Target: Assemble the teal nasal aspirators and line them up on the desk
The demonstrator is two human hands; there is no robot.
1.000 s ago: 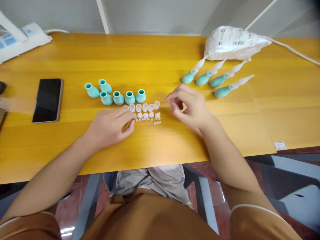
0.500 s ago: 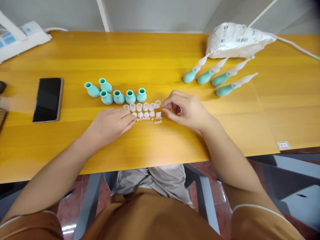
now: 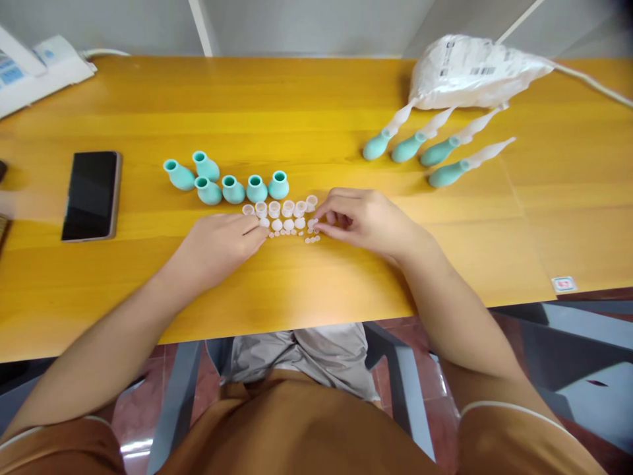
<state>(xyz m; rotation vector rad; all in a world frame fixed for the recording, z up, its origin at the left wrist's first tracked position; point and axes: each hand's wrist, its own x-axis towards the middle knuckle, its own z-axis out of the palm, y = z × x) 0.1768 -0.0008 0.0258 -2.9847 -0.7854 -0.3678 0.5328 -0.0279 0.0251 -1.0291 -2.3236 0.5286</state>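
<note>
My left hand (image 3: 220,247) rests on the table with its fingers closed together. Its fingertips touch the left end of a row of small white round pieces (image 3: 289,225), and what they may hold is hidden. At the row's right end, my right hand (image 3: 368,218) closes thumb and forefinger on a small white plastic piece (image 3: 312,224). Behind that row stand several clear plastic cups (image 3: 287,208). In front lie tiny clear discs (image 3: 312,240). Several turquoise squeeze bulbs (image 3: 233,190), with open necks, stand beyond my left hand.
Several turquoise bulbs with long translucent nozzles (image 3: 448,173) lie at the right. Behind them is a white plastic bag (image 3: 459,76) with printed labels. A black phone (image 3: 90,196) lies at the left, and a white stand (image 3: 54,76) occupies the back left corner.
My right hand has moved slightly left, its thumb and forefinger closing on the white piece at the row's right end. My left hand stays nearly still. The view has shifted slightly.
</note>
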